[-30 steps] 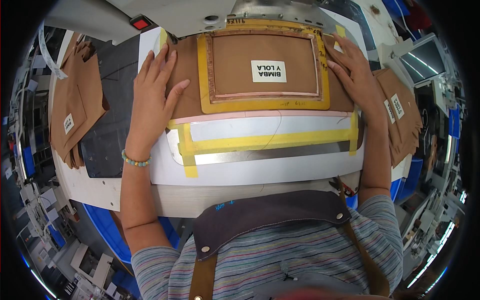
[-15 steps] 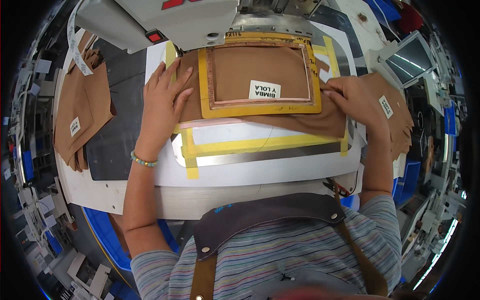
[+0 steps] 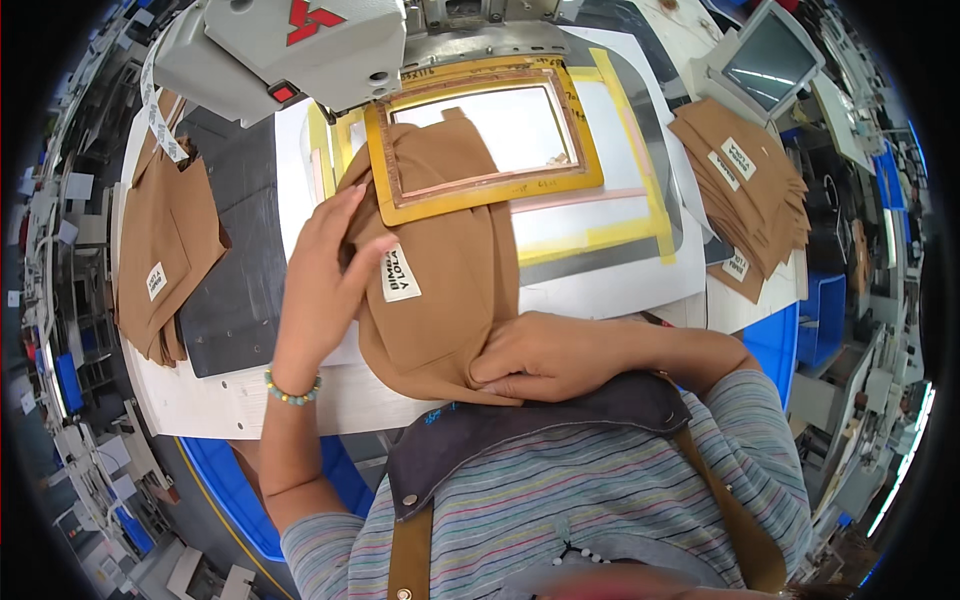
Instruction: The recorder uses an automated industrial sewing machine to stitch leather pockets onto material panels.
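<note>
Left hand [image 3: 325,285]: fingers spread flat on the left edge of the brown fabric piece [image 3: 440,290], at centre frame, pressing rather than pinching; a beaded bracelet [image 3: 292,388] sits on the wrist.
Right hand [image 3: 545,355]: closed in a pinch on the lower edge of the same fabric, low centre, just above the apron.
Fabric position: its top end is tucked under the yellow frame [image 3: 480,135] at upper centre; the rest hangs down toward the person.
Risk: as I judge it, pulling with the tip caught under the frame could snag or crease the cloth; an uneven pull from the 2 hands could skew it.
Sewn label [image 3: 399,272]: small white rectangle with dark print, on the fabric beside the left thumb.
Left stack [image 3: 165,255]: brown pieces at left of frame, 1 white label showing.
Right stack [image 3: 745,190]: brown pieces at upper right, 2 white labels visible.
Machine head [image 3: 290,50]: grey, upper left, red mark and red button.
Screen [image 3: 765,60]: grey monitor, upper right.
</note>
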A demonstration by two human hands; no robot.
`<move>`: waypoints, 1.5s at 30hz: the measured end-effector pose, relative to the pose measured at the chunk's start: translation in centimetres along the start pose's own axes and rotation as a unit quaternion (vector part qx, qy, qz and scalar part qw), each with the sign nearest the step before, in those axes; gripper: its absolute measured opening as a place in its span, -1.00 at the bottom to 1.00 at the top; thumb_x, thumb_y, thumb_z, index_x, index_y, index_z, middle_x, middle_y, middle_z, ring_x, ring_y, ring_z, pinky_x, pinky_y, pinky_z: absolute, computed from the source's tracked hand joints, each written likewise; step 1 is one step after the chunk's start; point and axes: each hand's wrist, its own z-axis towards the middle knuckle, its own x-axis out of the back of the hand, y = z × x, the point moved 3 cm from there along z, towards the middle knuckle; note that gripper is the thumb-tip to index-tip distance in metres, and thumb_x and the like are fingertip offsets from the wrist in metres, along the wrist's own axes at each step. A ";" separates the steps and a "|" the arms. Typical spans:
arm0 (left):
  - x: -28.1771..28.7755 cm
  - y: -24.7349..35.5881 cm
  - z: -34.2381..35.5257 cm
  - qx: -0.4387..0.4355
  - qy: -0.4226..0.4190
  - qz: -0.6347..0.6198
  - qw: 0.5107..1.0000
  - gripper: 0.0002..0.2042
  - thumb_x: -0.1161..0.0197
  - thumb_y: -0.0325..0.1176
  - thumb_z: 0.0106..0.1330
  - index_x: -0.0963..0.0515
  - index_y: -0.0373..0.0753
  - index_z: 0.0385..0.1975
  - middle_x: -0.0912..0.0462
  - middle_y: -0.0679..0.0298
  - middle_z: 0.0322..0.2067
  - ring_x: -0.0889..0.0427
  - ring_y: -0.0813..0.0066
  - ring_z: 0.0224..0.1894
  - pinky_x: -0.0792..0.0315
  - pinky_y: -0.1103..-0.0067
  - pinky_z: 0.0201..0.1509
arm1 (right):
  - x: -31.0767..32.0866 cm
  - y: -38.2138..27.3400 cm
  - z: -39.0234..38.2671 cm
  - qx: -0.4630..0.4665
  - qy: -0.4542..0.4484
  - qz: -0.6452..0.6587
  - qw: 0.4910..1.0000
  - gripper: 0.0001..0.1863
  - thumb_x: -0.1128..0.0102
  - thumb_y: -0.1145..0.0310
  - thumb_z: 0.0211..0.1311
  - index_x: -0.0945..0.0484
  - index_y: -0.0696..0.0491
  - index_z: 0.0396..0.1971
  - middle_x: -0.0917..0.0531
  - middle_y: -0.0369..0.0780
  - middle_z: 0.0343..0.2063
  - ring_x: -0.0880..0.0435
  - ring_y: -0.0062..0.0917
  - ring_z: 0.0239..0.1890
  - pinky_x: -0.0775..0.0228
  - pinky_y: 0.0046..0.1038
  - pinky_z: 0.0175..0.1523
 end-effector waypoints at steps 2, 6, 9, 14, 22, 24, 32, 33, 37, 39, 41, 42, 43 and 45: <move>-1.2 1.2 -1.2 0.027 0.013 0.011 0.999 -0.40 -0.43 -0.42 0.39 -0.44 -0.24 0.43 -0.58 0.09 0.09 -0.65 0.22 0.07 -0.54 0.49 0.16 | 0.1 -0.7 -0.2 0.045 0.056 -0.042 0.996 -0.74 -0.20 0.22 0.52 -0.63 0.10 -0.30 -0.65 -0.07 -0.41 -0.69 -0.10 -0.21 -0.50 -0.15 -0.10; -0.7 -0.2 -2.6 0.063 0.063 0.048 0.995 -0.56 -0.34 -0.55 0.37 -0.57 -0.26 0.27 -0.64 0.18 -0.13 -0.63 0.35 -0.23 -0.52 0.53 -0.10 | 3.4 -2.2 -5.4 -0.061 0.150 -0.297 0.941 -0.76 -0.36 0.18 0.39 -0.70 0.05 -0.19 -0.71 -0.13 -0.30 -0.71 -0.14 -0.15 -0.53 -0.18 -0.05; 0.7 -2.5 -4.3 0.055 0.097 0.048 0.993 -0.63 -0.30 -0.58 0.38 -0.63 -0.29 0.19 -0.65 0.18 -0.18 -0.63 0.44 -0.23 -0.50 0.56 -0.11 | 4.7 -3.0 -12.1 -0.251 0.211 -0.371 0.868 -0.66 -0.55 0.19 0.18 -0.70 0.04 -0.14 -0.72 -0.17 -0.25 -0.71 -0.15 -0.13 -0.53 -0.20 -0.07; 3.3 -4.4 -7.2 0.046 0.155 -0.042 0.986 -0.64 -0.19 -0.73 0.19 -0.71 -0.34 -0.03 -0.54 0.25 -0.30 -0.54 0.48 -0.32 -0.43 0.59 -0.20 | 1.2 -1.9 -17.8 -0.369 0.222 -0.404 0.807 -0.62 -0.58 0.22 0.11 -0.61 0.07 -0.19 -0.70 -0.15 -0.29 -0.71 -0.15 -0.18 -0.53 -0.20 -0.10; 4.1 -5.2 -10.0 0.095 0.194 -0.092 0.972 -0.69 -0.08 -0.77 0.12 -0.68 -0.38 -0.21 -0.46 0.38 -0.32 -0.36 0.61 -0.32 -0.26 0.70 -0.18 | 0.0 0.4 -17.2 -0.301 0.170 -0.341 0.874 -0.79 -0.42 0.46 0.24 -0.54 0.11 -0.23 -0.64 -0.13 -0.38 -0.71 -0.26 -0.25 -0.55 -0.33 -0.13; 4.7 -5.5 -11.3 0.101 0.184 -0.113 0.971 -0.69 -0.06 -0.77 0.14 -0.67 -0.37 -0.21 -0.47 0.38 -0.31 -0.38 0.61 -0.30 -0.27 0.71 -0.16 | 1.5 -0.4 -15.3 -0.197 0.213 -0.190 0.938 -0.85 -0.32 0.45 0.31 -0.55 0.11 -0.19 -0.64 -0.16 -0.35 -0.72 -0.29 -0.23 -0.54 -0.33 -0.11; 2.8 -5.2 -13.5 0.152 0.155 -0.360 0.907 -0.45 -0.03 -0.73 0.14 -0.59 -0.36 0.20 -0.68 0.22 0.14 -0.64 0.56 0.17 -0.44 0.61 0.33 | 7.9 -3.3 0.3 -0.078 0.339 -0.021 0.937 -0.67 -0.13 0.19 0.63 -0.62 0.12 0.10 -0.40 -0.45 -0.52 -0.30 -0.78 -0.55 -0.12 -0.70 -0.43; 2.8 -4.9 -13.5 0.150 0.156 -0.360 0.908 -0.45 -0.03 -0.73 0.14 -0.59 -0.36 0.20 -0.68 0.22 0.14 -0.64 0.56 0.17 -0.44 0.61 0.33 | 8.3 -2.2 2.7 -0.023 0.349 -0.171 0.921 -0.66 -0.20 0.19 0.60 -0.65 0.10 0.14 -0.45 -0.48 -0.48 -0.29 -0.81 -0.48 -0.14 -0.66 -0.36; 2.1 -4.7 -13.6 0.142 0.158 -0.408 0.888 -0.38 -0.01 -0.75 0.10 -0.58 -0.40 0.25 -0.68 0.19 0.19 -0.64 0.52 0.24 -0.43 0.59 0.38 | 9.0 -1.0 10.2 -0.059 0.288 -0.333 0.896 -0.57 -0.06 0.05 0.63 -0.65 0.10 0.12 -0.72 -0.07 -0.38 -0.68 -0.21 -0.36 -0.45 -0.20 -0.19; 2.2 -4.9 -13.4 0.139 0.178 -0.431 0.874 -0.38 -0.01 -0.75 0.09 -0.59 -0.40 0.24 -0.69 0.19 0.18 -0.64 0.52 0.24 -0.44 0.59 0.38 | 9.7 0.5 12.0 -0.073 0.253 -0.404 0.876 -0.57 -0.02 0.05 0.64 -0.65 0.08 0.12 -0.75 -0.06 -0.34 -0.71 -0.14 -0.29 -0.48 -0.13 -0.14; 2.1 -4.6 -13.4 0.135 0.186 -0.431 0.873 -0.38 -0.01 -0.75 0.08 -0.59 -0.40 0.23 -0.69 0.19 0.18 -0.64 0.51 0.24 -0.44 0.58 0.39 | 10.0 1.3 13.4 -0.086 0.215 -0.471 0.851 -0.56 0.03 0.04 0.64 -0.65 0.07 0.11 -0.78 -0.06 -0.30 -0.74 -0.07 -0.23 -0.51 -0.05 -0.08; 2.1 -4.5 -13.3 0.131 0.192 -0.431 0.872 -0.38 -0.01 -0.76 0.08 -0.59 -0.40 0.23 -0.70 0.19 0.18 -0.65 0.51 0.24 -0.44 0.58 0.39 | 10.2 1.8 13.9 -0.115 0.177 -0.467 0.859 -0.59 0.01 0.08 0.63 -0.67 0.06 0.09 -0.78 -0.06 -0.31 -0.75 -0.09 -0.21 -0.54 -0.06 -0.05; 2.0 -4.6 -13.3 0.131 0.194 -0.432 0.871 -0.38 -0.01 -0.76 0.08 -0.59 -0.40 0.23 -0.70 0.19 0.18 -0.65 0.51 0.24 -0.44 0.58 0.39 | 10.1 2.2 14.4 -0.143 0.136 -0.461 0.865 -0.61 0.00 0.11 0.61 -0.69 0.05 0.06 -0.79 -0.07 -0.31 -0.76 -0.11 -0.19 -0.57 -0.07 -0.01; 2.3 -4.8 -13.3 0.105 0.210 -0.442 0.865 -0.38 -0.01 -0.76 0.06 -0.59 -0.41 0.22 -0.70 0.19 0.16 -0.65 0.51 0.23 -0.44 0.58 0.38 | 10.2 2.4 14.8 -0.135 0.121 -0.485 0.856 -0.63 -0.01 0.13 0.60 -0.71 0.04 0.02 -0.79 -0.07 -0.31 -0.77 -0.12 -0.18 -0.58 -0.08 0.00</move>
